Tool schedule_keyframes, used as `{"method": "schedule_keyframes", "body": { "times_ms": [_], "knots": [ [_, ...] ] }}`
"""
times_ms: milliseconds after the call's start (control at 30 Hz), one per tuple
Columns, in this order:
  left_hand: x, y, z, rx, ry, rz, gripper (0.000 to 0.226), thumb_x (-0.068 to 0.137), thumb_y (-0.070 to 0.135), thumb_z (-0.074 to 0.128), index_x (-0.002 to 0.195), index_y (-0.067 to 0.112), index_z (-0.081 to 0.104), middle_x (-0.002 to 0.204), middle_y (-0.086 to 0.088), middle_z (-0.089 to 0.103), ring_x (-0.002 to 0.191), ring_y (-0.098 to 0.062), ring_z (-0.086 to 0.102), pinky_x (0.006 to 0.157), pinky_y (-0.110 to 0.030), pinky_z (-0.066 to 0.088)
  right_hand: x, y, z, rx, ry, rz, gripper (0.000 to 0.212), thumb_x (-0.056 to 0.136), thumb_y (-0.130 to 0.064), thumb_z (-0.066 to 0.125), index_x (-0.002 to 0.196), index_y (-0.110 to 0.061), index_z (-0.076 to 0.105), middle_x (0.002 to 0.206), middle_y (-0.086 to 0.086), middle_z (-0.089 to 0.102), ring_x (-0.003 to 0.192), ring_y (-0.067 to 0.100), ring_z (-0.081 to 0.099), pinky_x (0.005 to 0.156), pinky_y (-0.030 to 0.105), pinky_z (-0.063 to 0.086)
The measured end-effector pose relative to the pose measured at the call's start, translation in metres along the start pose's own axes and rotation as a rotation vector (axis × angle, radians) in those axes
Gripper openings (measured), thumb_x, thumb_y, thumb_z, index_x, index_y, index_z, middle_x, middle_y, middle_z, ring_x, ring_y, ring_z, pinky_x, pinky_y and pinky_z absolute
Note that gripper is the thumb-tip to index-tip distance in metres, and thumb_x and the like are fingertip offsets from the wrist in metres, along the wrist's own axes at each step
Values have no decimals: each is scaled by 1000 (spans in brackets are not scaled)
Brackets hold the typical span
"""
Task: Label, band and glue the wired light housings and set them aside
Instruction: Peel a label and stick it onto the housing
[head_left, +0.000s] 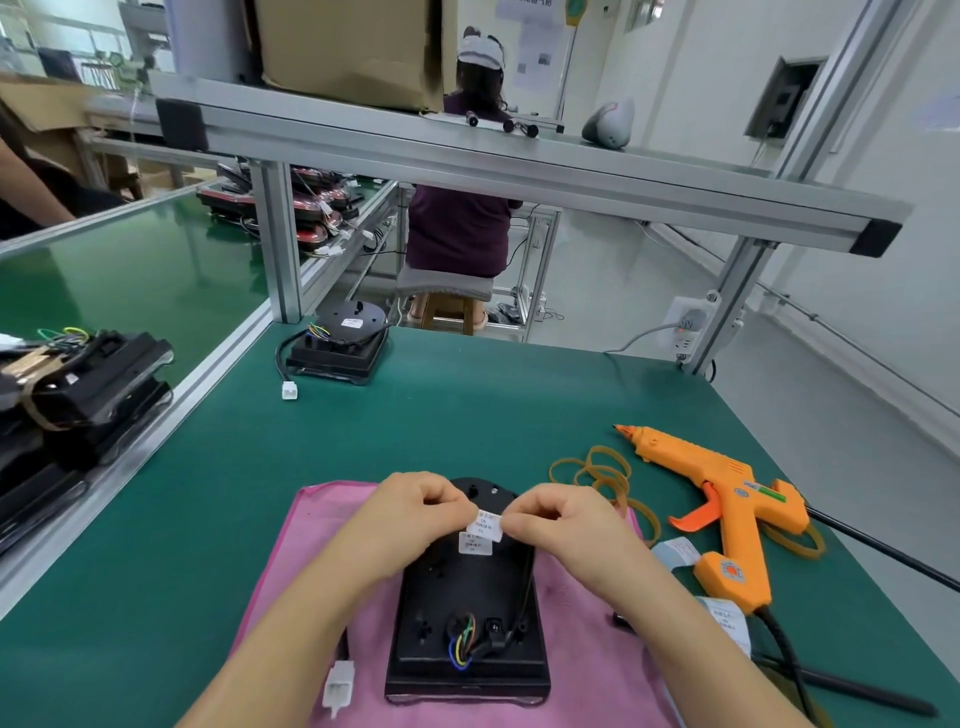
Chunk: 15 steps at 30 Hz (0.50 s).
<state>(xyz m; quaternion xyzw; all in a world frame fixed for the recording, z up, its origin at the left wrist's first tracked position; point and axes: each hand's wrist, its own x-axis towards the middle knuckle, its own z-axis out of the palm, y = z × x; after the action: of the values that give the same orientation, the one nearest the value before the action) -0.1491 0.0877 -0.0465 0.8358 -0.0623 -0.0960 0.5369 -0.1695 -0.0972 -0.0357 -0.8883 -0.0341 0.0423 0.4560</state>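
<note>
Light housing (467, 623), black and lying back-up, sits on a pink cloth (322, 561) at the near edge of the green table (467, 405), directly under both hands. The left hand (410, 519) and right hand (561, 525) meet over its far end, each pinching 1 side of a small white label (488, 525) between thumb and curled fingers, just above the casing. Below it, a second label (475, 544) is already stuck on the housing's back. Coloured wires (462, 642) come out near the housing's near end, and a white connector (338, 686) lies on the cloth to its left.

This looks like the labelling step, with banding and gluing not yet begun on this unit. The next move probably calls for lowering the label squarely onto a bare patch of the back and pressing it flat without creasing it.

To the right lie loose rubber bands (602, 473) and, beyond them, an orange glue gun (727, 509) resting on its side, nozzle pointing away from the person. A label strip (675, 551) lies beside the gun's handle. At the table's far end sits another housing (337, 348) with its cable trailing. On the left, past the aluminium rail, stands a stack of housings (78, 395), at least 1 of them banded.
</note>
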Motion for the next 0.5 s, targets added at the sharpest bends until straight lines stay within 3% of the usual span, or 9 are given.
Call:
{"method": "schedule_keyframes", "body": {
  "times_ms": [200, 367, 500],
  "knots": [
    [0, -4, -1, -5, 41, -30, 14, 78, 21, 75, 65, 16, 72, 79, 2, 73, 74, -8, 61, 80, -31, 52, 3, -2, 8, -85, 2, -22, 23, 81, -19, 70, 61, -27, 63, 63, -16, 61, 61, -6, 51, 58, 10, 39],
    [5, -10, -2, 230, 20, 77, 27, 79, 22, 73, 54, 28, 63, 77, 5, 67, 92, -21, 60, 84, -35, 49, 11, -3, 8, -161, -85, 41, 21, 81, -17, 67, 62, -25, 62, 67, -13, 60, 66, 2, 51, 66, 21, 44],
    [10, -11, 1, 408, 16, 106, 33, 78, 27, 68, 50, 33, 54, 72, 9, 58, 91, -20, 52, 79, -31, 47, 16, -4, 9, -281, -132, 51, 21, 81, -20, 66, 61, -25, 61, 70, -13, 63, 70, 2, 55, 71, 27, 49]
  ]
}}
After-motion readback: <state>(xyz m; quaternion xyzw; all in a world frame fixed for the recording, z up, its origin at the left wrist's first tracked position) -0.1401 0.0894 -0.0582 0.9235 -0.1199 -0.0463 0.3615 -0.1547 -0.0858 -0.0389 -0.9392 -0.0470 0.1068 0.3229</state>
